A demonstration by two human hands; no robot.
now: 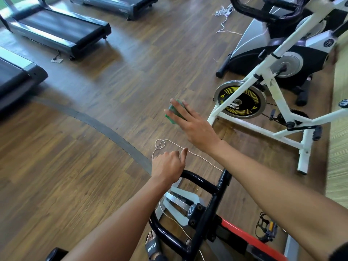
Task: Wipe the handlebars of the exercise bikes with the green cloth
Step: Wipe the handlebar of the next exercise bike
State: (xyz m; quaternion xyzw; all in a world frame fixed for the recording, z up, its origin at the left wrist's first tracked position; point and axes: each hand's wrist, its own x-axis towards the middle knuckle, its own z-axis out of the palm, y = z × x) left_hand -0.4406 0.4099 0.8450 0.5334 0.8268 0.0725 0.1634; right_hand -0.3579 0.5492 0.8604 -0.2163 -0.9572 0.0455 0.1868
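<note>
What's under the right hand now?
The green cloth, held beneath the right hand; only its left edge shows past the fingers. The rest is covered.

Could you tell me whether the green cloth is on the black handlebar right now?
No, the right hand holds the green cloth above the floor, away from the black handlebar.
</note>
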